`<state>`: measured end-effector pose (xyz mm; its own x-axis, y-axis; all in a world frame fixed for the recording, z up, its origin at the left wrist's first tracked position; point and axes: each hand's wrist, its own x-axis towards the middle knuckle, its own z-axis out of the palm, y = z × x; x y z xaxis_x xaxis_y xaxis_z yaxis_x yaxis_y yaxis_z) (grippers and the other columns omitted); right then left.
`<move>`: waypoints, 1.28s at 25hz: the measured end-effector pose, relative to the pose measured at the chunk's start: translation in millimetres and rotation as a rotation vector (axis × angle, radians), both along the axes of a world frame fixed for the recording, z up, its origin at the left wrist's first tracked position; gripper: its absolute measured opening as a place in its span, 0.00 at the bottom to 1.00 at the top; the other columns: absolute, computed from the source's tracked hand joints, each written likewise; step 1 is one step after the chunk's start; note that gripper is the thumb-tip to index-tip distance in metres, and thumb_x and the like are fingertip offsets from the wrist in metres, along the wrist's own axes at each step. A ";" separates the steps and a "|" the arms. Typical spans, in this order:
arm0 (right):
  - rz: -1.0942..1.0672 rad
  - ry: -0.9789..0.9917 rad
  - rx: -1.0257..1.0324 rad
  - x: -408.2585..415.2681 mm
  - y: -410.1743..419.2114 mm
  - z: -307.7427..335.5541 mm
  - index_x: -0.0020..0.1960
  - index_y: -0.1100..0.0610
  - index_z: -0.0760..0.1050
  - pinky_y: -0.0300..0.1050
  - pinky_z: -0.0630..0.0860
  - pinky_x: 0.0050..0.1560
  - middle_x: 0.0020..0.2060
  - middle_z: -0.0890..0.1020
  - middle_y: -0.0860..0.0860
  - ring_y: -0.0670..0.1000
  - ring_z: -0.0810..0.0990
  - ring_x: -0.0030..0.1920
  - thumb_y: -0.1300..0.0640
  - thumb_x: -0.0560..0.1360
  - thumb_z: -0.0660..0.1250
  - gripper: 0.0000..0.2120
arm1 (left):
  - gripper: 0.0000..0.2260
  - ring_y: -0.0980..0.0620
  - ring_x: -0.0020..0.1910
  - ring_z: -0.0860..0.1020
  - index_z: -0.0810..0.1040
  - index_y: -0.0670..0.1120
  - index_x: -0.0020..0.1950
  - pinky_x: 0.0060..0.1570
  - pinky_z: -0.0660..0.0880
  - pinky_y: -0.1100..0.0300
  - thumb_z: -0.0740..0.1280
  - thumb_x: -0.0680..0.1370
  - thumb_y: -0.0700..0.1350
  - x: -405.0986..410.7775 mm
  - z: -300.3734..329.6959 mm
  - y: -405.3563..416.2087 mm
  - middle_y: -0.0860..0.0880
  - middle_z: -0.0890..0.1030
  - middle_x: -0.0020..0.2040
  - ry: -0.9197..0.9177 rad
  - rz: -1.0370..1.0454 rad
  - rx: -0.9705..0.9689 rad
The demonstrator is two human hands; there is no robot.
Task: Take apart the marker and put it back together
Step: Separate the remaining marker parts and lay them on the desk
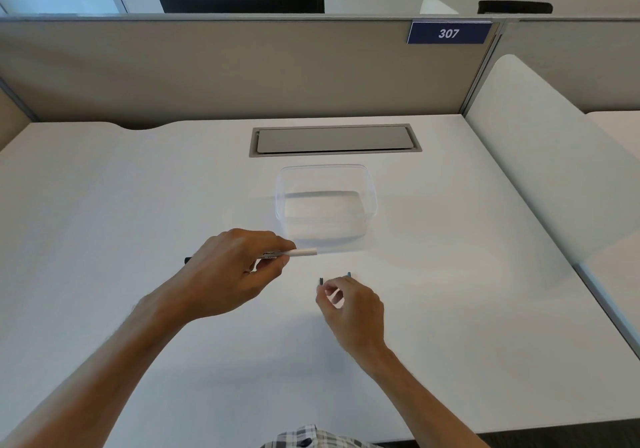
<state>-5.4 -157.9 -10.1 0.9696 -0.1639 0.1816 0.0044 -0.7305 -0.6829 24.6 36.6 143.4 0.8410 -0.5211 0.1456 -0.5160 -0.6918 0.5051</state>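
While the left hand (230, 267) grips the white marker barrel (301, 252), the right hand (349, 303), at four o'clock, pinches a small dark part (321, 280); refitting likely needs alignment.

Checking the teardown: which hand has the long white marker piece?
The left hand: it grips the white barrel, whose tip sticks out rightward. The right hand pinches only a short dark piece.

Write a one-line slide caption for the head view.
Left hand grips the white marker barrel while the right hand pinches a small dark part before a clear container.
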 end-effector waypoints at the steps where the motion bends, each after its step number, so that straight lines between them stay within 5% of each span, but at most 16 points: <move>1: 0.021 -0.016 0.076 -1.3 -1.7 9.7 0.38 0.51 0.80 0.42 0.75 0.35 0.36 0.83 0.43 0.44 0.81 0.35 0.50 0.75 0.69 0.08 | 0.07 0.56 0.33 0.72 0.80 0.56 0.53 0.31 0.70 0.56 0.64 0.79 0.47 -0.4 -1.3 -0.5 0.62 0.76 0.35 0.007 -0.005 -0.005; 7: 0.182 0.021 0.770 -6.4 -11.2 73.1 0.47 0.52 0.83 0.32 0.69 0.31 0.38 0.85 0.50 0.47 0.81 0.35 0.49 0.79 0.63 0.12 | 0.09 0.57 0.35 0.72 0.79 0.58 0.55 0.32 0.72 0.55 0.62 0.79 0.51 -2.7 -6.0 -7.7 0.61 0.75 0.35 0.013 -0.061 0.041; 15: 0.294 0.086 0.758 -2.8 -29.4 98.2 0.44 0.54 0.85 0.36 0.76 0.36 0.33 0.85 0.51 0.46 0.81 0.34 0.54 0.76 0.72 0.05 | 0.07 0.58 0.38 0.74 0.79 0.59 0.54 0.33 0.70 0.61 0.63 0.79 0.53 -2.0 -10.4 -18.7 0.67 0.76 0.37 0.026 -0.068 0.039; 20: 0.295 0.126 0.748 2.5 -52.1 100.9 0.44 0.51 0.84 0.28 0.72 0.36 0.35 0.86 0.48 0.43 0.82 0.36 0.55 0.75 0.73 0.02 | 0.06 0.58 0.38 0.75 0.79 0.59 0.53 0.34 0.69 0.64 0.64 0.78 0.52 -1.3 -9.8 -18.3 0.66 0.77 0.36 0.027 -0.006 0.028; 25: 0.296 0.111 0.524 7.4 -66.6 95.7 0.46 0.47 0.83 0.35 0.73 0.39 0.42 0.86 0.42 0.43 0.84 0.47 0.52 0.76 0.72 0.01 | 0.07 0.59 0.38 0.74 0.79 0.59 0.54 0.35 0.69 0.62 0.64 0.78 0.50 -1.3 -10.5 -21.6 0.67 0.75 0.36 0.031 0.026 0.058; 29: 0.437 -0.193 -0.031 7.7 -62.5 94.1 0.53 0.50 0.83 0.42 0.74 0.51 0.49 0.85 0.43 0.45 0.80 0.53 0.50 0.74 0.73 0.09 | 0.07 0.60 0.37 0.73 0.79 0.58 0.53 0.35 0.69 0.61 0.62 0.79 0.50 -3.6 -14.3 -30.7 0.63 0.76 0.37 0.021 0.006 0.107; 32: 0.467 -0.378 -0.324 9.1 -54.9 94.6 0.49 0.54 0.84 0.46 0.73 0.45 0.46 0.85 0.48 0.52 0.82 0.48 0.55 0.73 0.74 0.05 | 0.07 0.61 0.37 0.73 0.79 0.57 0.51 0.35 0.69 0.59 0.61 0.79 0.52 -3.9 -17.4 -33.7 0.60 0.77 0.39 0.028 0.002 0.144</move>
